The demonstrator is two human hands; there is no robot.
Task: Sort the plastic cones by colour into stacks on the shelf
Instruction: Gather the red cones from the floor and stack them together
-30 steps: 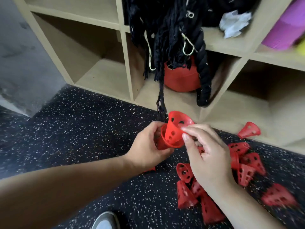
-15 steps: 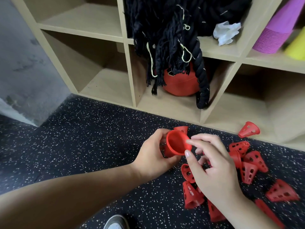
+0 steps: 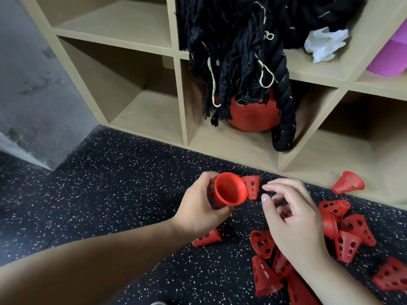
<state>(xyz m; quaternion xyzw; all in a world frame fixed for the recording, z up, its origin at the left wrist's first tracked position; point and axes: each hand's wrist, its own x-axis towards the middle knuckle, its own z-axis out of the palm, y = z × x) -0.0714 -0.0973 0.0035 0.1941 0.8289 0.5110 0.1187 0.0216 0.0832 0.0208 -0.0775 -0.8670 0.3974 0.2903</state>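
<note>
A: Left grip is wrapped round a red cone, its mouth toward us, above the floor. Right grip is relaxed and holds nothing.
B: How far is the sorting?
A: Early, I think. On the shelf I see one purple stack, far right. In the middle lower compartment, black rope hangs over a red round thing.
B: And what is left?
A: Many loose red cones lie on the floor, near right, not yet stacked.
</note>
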